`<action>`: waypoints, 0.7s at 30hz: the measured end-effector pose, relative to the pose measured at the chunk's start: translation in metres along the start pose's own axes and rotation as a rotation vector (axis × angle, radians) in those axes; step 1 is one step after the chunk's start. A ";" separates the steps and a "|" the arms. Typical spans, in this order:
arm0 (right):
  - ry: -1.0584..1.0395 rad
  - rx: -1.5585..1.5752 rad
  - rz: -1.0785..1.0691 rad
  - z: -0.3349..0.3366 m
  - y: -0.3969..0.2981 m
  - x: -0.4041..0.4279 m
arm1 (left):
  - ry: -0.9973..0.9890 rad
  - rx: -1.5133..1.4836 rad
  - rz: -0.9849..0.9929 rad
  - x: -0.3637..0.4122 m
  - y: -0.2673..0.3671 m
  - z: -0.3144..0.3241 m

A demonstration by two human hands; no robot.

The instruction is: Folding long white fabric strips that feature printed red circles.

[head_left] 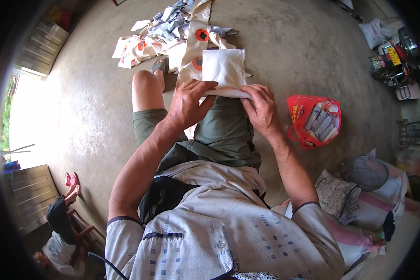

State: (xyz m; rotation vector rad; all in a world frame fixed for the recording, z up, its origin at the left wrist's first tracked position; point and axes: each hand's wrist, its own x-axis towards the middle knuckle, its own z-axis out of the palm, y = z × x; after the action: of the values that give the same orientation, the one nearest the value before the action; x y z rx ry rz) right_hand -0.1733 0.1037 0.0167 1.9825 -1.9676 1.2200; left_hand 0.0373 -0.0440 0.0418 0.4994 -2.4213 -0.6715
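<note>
A white cloth piece with a frayed side edge lies over my right thigh and knee, its near end turned into a narrow roll. My left hand grips the left end of that roll between thumb and fingers. At the right end, my right hand pinches it the same way. Beside the white piece, a long cloth strip with orange-red round motifs runs away over the floor. My fingers hide both ends of the roll.
A cloth heap lies ahead on the concrete floor. To my right stands a red bag holding several cloth rolls. Stuffed sacks lie behind it, and a motorcycle stands farther off. Another person sits at lower left.
</note>
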 end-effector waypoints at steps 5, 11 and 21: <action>0.012 0.204 0.179 0.003 0.009 0.003 | 0.067 -0.066 -0.215 0.004 -0.003 0.002; 0.038 0.411 0.438 0.021 0.026 0.004 | 0.005 -0.219 -0.480 0.012 -0.008 0.003; 0.075 0.521 0.634 0.051 0.043 0.008 | -0.079 -0.459 -0.642 0.017 -0.037 0.012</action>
State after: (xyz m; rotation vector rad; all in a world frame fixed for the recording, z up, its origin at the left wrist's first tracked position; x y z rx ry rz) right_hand -0.1891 0.0606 -0.0327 1.4489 -2.5320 2.0892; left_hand 0.0246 -0.0779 0.0199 1.0717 -2.0543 -1.4902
